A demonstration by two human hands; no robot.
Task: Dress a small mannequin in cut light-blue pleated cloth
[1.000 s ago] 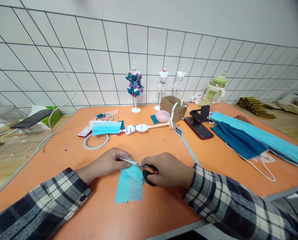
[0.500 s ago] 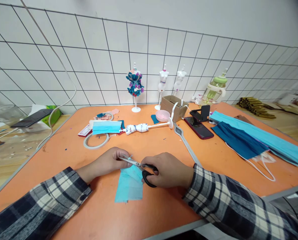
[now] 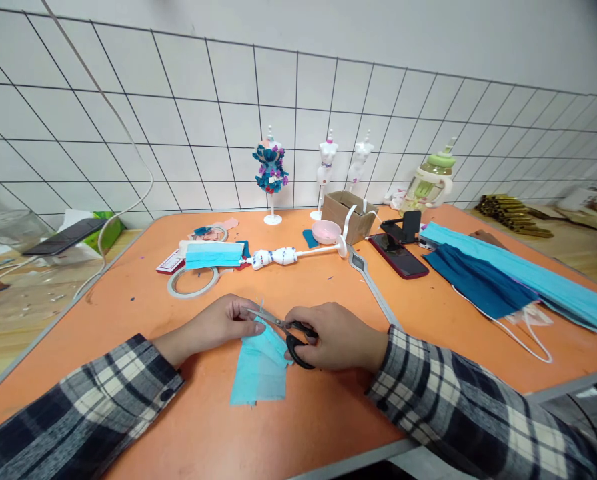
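My right hand (image 3: 328, 335) grips a pair of scissors (image 3: 298, 343) by its black handles, the blades pointing left. Between thumb and fingers, my left hand (image 3: 228, 321) pinches the upper end of a light blue piece of fabric (image 3: 261, 373). The rest of that piece hangs down and lies over the orange table. The scissor blades reach across the top of the fabric, close to my left fingertips. A thin narrow sliver of fabric sticks up just above the blades.
Behind my hands lies a white mini dress form (image 3: 278, 257) beside a folded blue fabric piece (image 3: 214, 255) and a tape roll (image 3: 193, 282). A decorated dress form (image 3: 271, 170) stands at the back. Right of it are a cardboard box (image 3: 351, 217), a phone (image 3: 398, 255) and blue masks (image 3: 478, 280).
The scissors have shifted slightly right and up, with my right hand. More of the fabric's upper part now shows under the blades, and the thin sliver stands more upright.
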